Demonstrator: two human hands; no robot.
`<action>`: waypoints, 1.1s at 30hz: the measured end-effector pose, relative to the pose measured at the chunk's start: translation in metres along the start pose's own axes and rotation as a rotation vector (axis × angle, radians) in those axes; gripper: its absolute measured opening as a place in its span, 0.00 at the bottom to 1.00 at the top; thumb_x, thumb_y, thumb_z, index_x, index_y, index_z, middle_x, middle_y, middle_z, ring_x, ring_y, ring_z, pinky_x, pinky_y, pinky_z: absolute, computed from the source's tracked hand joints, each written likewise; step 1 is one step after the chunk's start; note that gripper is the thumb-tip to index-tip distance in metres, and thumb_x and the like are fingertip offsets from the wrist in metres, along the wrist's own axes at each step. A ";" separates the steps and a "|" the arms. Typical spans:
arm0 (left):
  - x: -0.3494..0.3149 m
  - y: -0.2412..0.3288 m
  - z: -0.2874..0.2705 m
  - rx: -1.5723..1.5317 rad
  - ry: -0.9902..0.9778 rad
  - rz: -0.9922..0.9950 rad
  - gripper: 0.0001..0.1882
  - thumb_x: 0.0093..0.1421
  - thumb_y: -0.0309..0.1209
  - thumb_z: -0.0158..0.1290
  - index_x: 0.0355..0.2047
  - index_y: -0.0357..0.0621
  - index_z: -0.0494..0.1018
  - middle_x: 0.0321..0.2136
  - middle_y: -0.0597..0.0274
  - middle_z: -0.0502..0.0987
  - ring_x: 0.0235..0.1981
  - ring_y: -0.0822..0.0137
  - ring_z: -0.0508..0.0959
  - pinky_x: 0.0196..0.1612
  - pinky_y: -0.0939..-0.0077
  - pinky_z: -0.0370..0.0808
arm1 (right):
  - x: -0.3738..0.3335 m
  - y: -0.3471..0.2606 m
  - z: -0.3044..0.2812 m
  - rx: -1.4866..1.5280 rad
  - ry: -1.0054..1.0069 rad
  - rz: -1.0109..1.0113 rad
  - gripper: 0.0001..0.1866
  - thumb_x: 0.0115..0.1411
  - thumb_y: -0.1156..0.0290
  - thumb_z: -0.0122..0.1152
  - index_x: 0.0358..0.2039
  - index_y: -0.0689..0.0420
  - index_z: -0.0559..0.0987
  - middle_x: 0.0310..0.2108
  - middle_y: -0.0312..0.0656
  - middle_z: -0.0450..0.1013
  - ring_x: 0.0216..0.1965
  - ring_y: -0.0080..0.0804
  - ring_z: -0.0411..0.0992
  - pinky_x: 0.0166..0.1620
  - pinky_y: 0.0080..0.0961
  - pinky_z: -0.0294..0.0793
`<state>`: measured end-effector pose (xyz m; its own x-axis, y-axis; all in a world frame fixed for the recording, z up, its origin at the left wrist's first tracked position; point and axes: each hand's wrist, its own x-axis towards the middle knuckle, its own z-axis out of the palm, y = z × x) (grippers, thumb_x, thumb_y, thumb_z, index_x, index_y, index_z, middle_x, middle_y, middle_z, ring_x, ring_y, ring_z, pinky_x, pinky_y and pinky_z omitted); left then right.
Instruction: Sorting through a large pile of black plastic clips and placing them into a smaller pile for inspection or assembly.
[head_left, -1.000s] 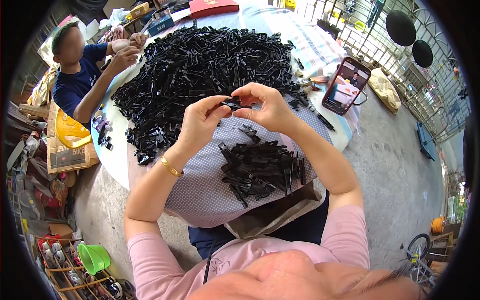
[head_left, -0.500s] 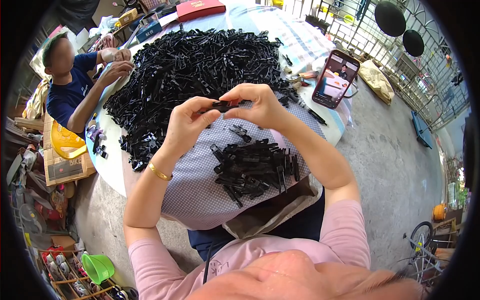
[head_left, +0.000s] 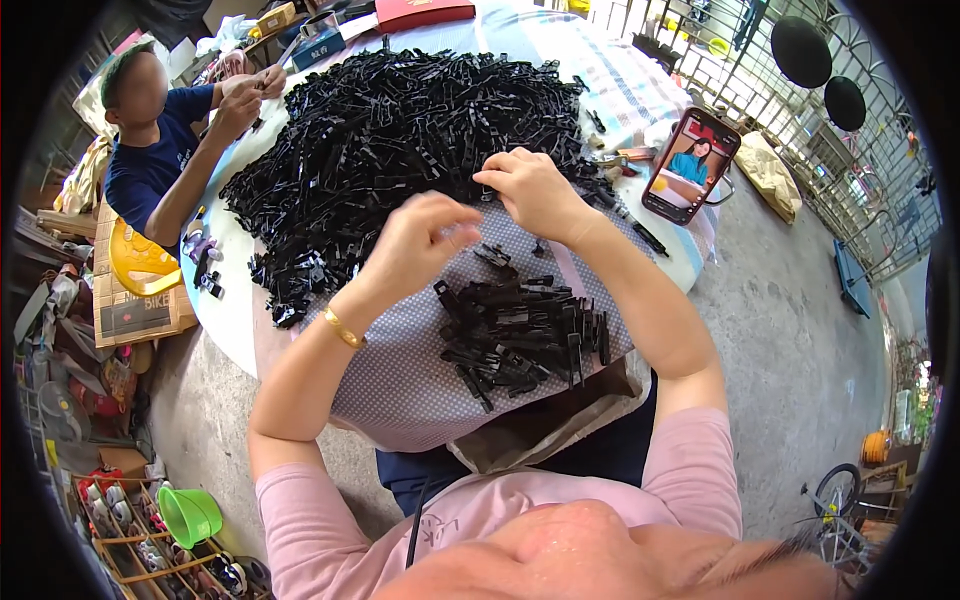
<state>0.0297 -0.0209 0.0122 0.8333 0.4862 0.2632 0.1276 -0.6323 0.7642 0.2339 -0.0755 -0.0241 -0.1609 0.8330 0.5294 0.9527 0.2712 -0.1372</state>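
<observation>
A large heap of black plastic clips (head_left: pixel 400 130), long and slim like hair clips, covers the middle of the round table. My right hand (head_left: pixel 540 197) is at the heap's near edge, its fingertips closed together against the clips. Whatever is between them blends into the black behind. My left hand (head_left: pixel 425 235) hovers over the near-left side of the heap, fingers curled and smeared by motion. Nearer to me, a smaller pile of black clips (head_left: pixel 525 335) lies on the dotted cloth (head_left: pixel 390 385). A few loose clips (head_left: pixel 492 255) lie between the two piles.
A phone (head_left: pixel 690 165) showing a video stands at the table's right. Across to the left, a person (head_left: pixel 160 150) in dark blue works with both hands. A red box (head_left: pixel 425 12) and a blue box (head_left: pixel 318 48) are at the back. An open bag (head_left: pixel 560 415) sits below the table's front edge.
My hands were together over the cloth, pinching a black clip. They have since parted, the right moving up to the heap. The other person's hands have lifted off the heap. The view has shifted slightly.
</observation>
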 end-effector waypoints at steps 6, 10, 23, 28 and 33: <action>0.011 -0.033 -0.005 0.594 0.266 0.047 0.11 0.48 0.29 0.58 0.31 0.37 0.76 0.30 0.55 0.74 0.37 0.56 0.72 0.42 0.68 0.70 | 0.003 -0.009 -0.003 0.021 0.063 -0.066 0.07 0.47 0.72 0.60 0.29 0.52 0.80 0.31 0.32 0.73 0.39 0.31 0.68 0.47 0.31 0.63; 0.008 -0.034 -0.001 0.762 0.190 0.001 0.09 0.47 0.28 0.58 0.29 0.37 0.76 0.28 0.56 0.73 0.36 0.56 0.72 0.41 0.67 0.70 | 0.004 -0.006 -0.009 0.050 0.271 -0.097 0.06 0.48 0.72 0.60 0.29 0.54 0.79 0.35 0.34 0.74 0.40 0.32 0.70 0.46 0.31 0.65; 0.008 -0.019 -0.012 -0.729 0.271 -0.286 0.12 0.57 0.19 0.48 0.42 0.28 0.68 0.34 0.53 0.76 0.34 0.67 0.78 0.41 0.78 0.77 | -0.001 -0.051 -0.023 1.085 0.012 0.346 0.12 0.57 0.75 0.56 0.42 0.63 0.75 0.28 0.38 0.74 0.26 0.19 0.72 0.30 0.16 0.73; 0.001 -0.007 -0.002 -0.562 0.239 -0.165 0.17 0.54 0.17 0.51 0.46 0.32 0.68 0.35 0.56 0.76 0.34 0.69 0.78 0.40 0.79 0.76 | 0.002 -0.053 -0.023 1.264 0.007 0.481 0.11 0.58 0.75 0.55 0.41 0.66 0.75 0.27 0.39 0.75 0.26 0.20 0.72 0.30 0.17 0.74; -0.003 -0.001 0.000 -0.277 0.248 -0.181 0.18 0.51 0.17 0.53 0.44 0.33 0.70 0.34 0.59 0.76 0.34 0.74 0.77 0.40 0.82 0.75 | 0.004 -0.053 -0.024 1.244 -0.070 0.504 0.10 0.56 0.74 0.58 0.38 0.65 0.77 0.26 0.38 0.76 0.25 0.20 0.73 0.29 0.16 0.74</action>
<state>0.0267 -0.0220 0.0104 0.6513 0.7270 0.2176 0.0826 -0.3530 0.9320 0.1886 -0.0986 0.0054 0.0867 0.9836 0.1580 0.0521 0.1539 -0.9867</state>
